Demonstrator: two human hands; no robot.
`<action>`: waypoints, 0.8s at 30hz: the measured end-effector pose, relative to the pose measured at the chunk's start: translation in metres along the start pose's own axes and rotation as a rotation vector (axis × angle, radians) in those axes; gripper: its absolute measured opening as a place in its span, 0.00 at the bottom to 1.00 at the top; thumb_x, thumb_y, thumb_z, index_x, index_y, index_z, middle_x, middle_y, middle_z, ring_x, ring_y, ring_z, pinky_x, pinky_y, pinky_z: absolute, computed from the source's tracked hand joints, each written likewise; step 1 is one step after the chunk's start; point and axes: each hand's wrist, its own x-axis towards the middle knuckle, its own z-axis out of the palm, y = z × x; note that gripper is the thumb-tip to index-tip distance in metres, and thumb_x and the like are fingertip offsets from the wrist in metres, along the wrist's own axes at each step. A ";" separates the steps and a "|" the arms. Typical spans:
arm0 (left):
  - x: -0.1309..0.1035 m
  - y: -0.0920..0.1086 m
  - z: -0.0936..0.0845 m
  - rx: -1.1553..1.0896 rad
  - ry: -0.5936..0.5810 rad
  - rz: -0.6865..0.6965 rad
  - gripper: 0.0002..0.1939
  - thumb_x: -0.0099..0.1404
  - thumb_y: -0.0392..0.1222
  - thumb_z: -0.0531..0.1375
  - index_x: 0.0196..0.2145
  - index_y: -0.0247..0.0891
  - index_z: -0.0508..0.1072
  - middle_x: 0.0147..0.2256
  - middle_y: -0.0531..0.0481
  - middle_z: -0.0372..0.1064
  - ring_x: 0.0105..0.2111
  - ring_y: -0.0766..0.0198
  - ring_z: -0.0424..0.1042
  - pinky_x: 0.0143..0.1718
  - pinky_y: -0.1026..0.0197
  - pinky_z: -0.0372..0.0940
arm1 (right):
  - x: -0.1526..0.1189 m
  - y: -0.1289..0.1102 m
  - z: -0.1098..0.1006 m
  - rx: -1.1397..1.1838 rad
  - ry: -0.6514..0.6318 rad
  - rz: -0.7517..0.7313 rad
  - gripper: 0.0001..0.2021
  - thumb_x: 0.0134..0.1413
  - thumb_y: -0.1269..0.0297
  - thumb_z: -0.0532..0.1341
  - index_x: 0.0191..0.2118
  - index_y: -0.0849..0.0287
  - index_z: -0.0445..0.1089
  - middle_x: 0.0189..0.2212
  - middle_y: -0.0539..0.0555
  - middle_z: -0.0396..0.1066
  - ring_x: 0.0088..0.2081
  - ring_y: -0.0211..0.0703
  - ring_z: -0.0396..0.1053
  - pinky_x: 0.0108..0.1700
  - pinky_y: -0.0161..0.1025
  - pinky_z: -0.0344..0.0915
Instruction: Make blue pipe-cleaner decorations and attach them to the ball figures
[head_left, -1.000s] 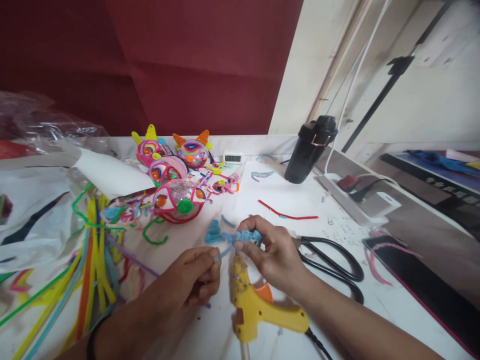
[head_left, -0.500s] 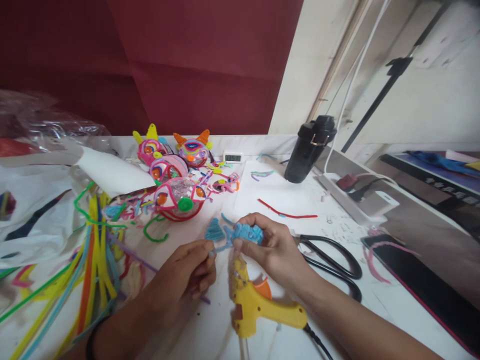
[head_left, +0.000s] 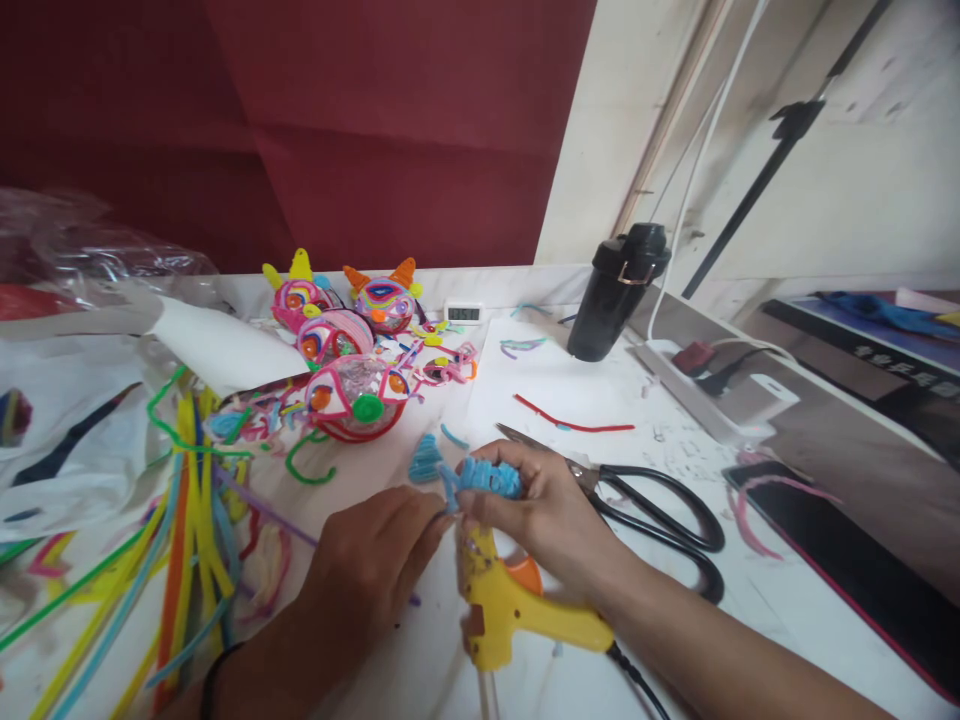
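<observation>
My right hand (head_left: 536,495) is closed round a bundle of blue pipe cleaner (head_left: 491,478). At the bundle's left end, my left hand (head_left: 386,545) pinches a short blue strand (head_left: 449,485). Just beyond the fingers lie a striped blue triangular piece (head_left: 425,459) and a short curved blue strand (head_left: 454,437). A yellow glue gun (head_left: 506,615) rests below my right hand, its front end close under the fingers, with an orange part beside it. Black-handled scissors (head_left: 649,510) lie to the right, partly behind my right hand.
Decorated round figures (head_left: 360,390) stand at the back left, above bundled pipe cleaners (head_left: 187,520). A black bottle (head_left: 619,290), a power strip (head_left: 705,395) and a phone (head_left: 840,570) are at the right. A red strand (head_left: 574,426) lies on white paper.
My left hand has moved right and up, against the bundle, and its fingers have turned over. My right hand has tilted the bundle slightly and uncovered the scissors' blades.
</observation>
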 end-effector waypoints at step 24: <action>0.010 0.007 -0.009 -0.990 -0.330 -0.896 0.14 0.63 0.48 0.52 0.24 0.39 0.62 0.16 0.61 0.45 0.16 0.72 0.44 0.17 0.68 0.42 | 0.002 0.004 -0.006 -0.069 -0.113 -0.112 0.11 0.46 0.69 0.63 0.38 0.59 0.65 0.22 0.46 0.69 0.23 0.33 0.66 0.22 0.28 0.61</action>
